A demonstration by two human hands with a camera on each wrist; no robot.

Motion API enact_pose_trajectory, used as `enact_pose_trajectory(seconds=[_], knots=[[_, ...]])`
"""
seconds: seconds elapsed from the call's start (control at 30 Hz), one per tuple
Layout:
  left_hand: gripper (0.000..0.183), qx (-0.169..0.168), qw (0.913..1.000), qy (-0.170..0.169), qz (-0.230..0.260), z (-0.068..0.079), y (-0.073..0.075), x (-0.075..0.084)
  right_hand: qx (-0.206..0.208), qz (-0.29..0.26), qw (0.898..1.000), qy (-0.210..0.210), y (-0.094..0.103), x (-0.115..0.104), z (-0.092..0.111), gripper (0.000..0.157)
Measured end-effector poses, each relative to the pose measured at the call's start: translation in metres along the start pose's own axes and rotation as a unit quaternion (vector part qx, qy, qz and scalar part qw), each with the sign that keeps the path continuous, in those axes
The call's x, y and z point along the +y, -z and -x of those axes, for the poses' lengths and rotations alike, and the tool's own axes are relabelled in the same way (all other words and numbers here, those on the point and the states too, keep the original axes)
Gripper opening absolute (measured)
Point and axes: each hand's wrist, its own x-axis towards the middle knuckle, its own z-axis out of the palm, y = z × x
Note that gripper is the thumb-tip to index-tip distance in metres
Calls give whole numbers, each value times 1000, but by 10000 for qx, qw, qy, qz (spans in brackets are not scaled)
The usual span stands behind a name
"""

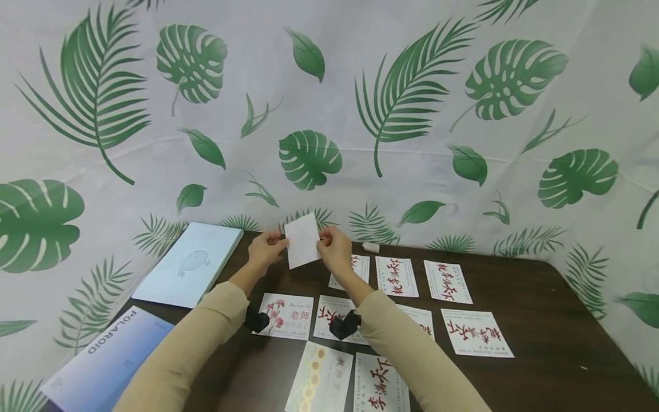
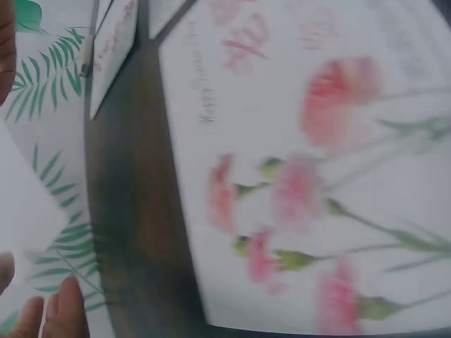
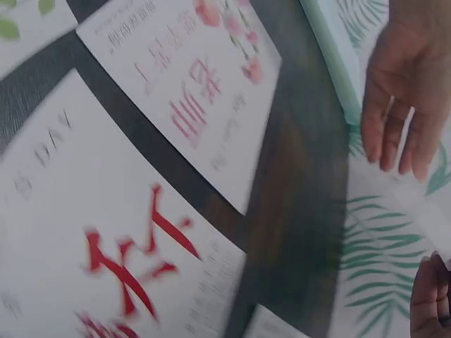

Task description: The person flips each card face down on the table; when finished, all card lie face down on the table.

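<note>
A plain white card (image 1: 302, 240) is held up over the far side of the table, its blank face toward me. My left hand (image 1: 265, 252) pinches its left edge between thumb and fingers. At the opposite edge, my right hand (image 1: 336, 249) grips it the same way. In the left wrist view, the white card (image 2: 25, 204) shows only in part at the left border. Beneath the hands lies a card with pink carnations (image 1: 283, 316), beside several cards with red brush characters (image 1: 395, 277), some partly covered by my right forearm.
A dark wooden table (image 1: 546, 297) runs up to a leaf-print cloth backdrop (image 1: 360, 103). On the left are a pale blue box with a whale drawing (image 1: 187, 266) and a blue Polaroid box (image 1: 110, 357). A sunflower card (image 1: 320, 377) lies nearest me; a small white object (image 1: 370, 247) sits at the back edge.
</note>
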Motion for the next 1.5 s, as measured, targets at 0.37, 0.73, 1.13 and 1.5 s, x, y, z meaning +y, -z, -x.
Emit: enact_pose_trajectory(seconds=[0.37,0.73,1.13,1.5], knots=[[31,-88,9989,207,-401,-1,13,-21,-179,-1627,9754,-1476,-30,20,17,16],[28,-36,9891,137,-1463,-2,15,-38,-646,425,9892,-1241,-41,25,33,17],[26,2,9568,-200,-2899,0,15,-32,-827,1164,9862,-838,-44,25,31,21],[25,-160,9402,-161,-3398,-1,17,-27,134,452,9892,-1387,28,66,3,24]])
